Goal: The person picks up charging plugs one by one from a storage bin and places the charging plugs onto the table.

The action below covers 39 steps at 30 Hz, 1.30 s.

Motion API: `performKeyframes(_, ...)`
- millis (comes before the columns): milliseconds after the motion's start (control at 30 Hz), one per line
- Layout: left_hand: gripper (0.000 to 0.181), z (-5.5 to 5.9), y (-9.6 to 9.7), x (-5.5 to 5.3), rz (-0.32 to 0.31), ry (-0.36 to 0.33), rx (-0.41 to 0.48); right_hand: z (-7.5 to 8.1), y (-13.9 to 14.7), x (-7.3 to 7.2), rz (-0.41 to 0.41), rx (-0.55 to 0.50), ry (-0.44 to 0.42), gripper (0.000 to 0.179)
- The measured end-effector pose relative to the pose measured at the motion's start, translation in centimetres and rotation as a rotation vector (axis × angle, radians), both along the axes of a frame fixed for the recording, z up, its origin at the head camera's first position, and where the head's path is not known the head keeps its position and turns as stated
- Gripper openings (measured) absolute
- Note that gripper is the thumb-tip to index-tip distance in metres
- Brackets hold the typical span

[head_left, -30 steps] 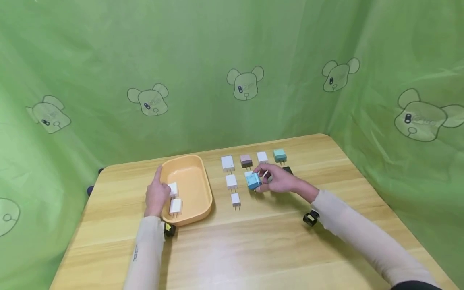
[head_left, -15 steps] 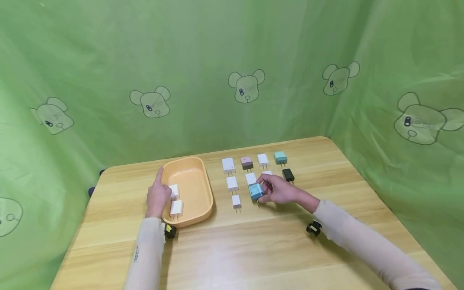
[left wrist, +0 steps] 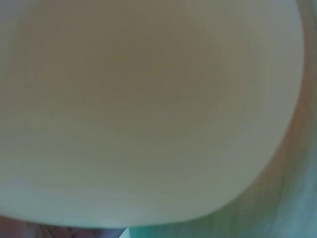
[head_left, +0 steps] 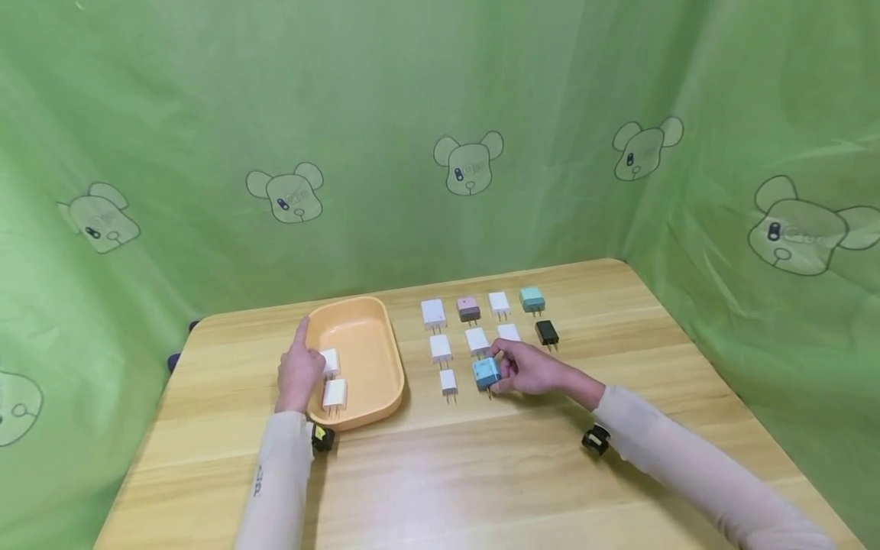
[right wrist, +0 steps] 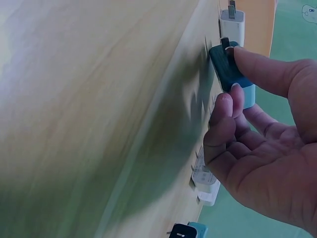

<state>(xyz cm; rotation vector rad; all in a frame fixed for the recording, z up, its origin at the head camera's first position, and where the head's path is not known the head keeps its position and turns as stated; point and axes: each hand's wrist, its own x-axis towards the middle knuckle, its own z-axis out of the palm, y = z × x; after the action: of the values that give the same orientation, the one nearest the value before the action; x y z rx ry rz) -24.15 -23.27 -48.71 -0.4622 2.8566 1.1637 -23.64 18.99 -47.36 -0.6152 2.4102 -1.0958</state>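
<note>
My right hand (head_left: pixel 531 368) pinches a blue plug charger (head_left: pixel 486 372) between thumb and fingers, low over the table beside a small white charger (head_left: pixel 448 382). In the right wrist view the charger's dark teal end (right wrist: pixel 230 69) and metal prongs show, with the thumb (right wrist: pixel 262 69) along one side. At the left, my left hand (head_left: pixel 300 374) holds the left rim of an orange tray (head_left: pixel 396 374), index finger stretched along the edge and thumb over the inside. Two white chargers (head_left: pixel 334 393) lie in the tray by that hand. A blurred pale surface fills most of the left wrist view.
Right of the tray, chargers stand in rows on the wooden table (head_left: pixel 440 473): several white ones (head_left: pixel 433 313), a pink-brown one (head_left: pixel 468 308), a green one (head_left: pixel 532 299) and a black one (head_left: pixel 546 333). A green curtain (head_left: pixel 371 153) hangs behind the table.
My right hand has brought the blue charger toward the table's near side and down, to the right of the small white charger. The black charger has come into view. The left hand stays put.
</note>
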Motion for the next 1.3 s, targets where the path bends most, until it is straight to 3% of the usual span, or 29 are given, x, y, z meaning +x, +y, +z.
performKeyframes(400,0.079,-0.1,0.0,-0.1,0.004,-0.024,0.012,-0.8,0.5,-0.1,0.078,0.007,-0.018,0.049)
performKeyframes(867,0.078,0.0,0.0,0.0,-0.003,0.010,-0.010,-0.5,0.7,0.0,0.055,0.016,-0.034,0.058)
performKeyframes(1067,0.079,0.0,-0.1,0.1,0.001,-0.010,0.012,0.7,1.0,-0.1,0.047,0.010,-0.045,0.062)
performKeyframes(1300,0.080,0.0,-0.1,0.0,0.004,0.000,0.011,2.9,0.6,-0.9,0.039,0.052,0.084,0.054)
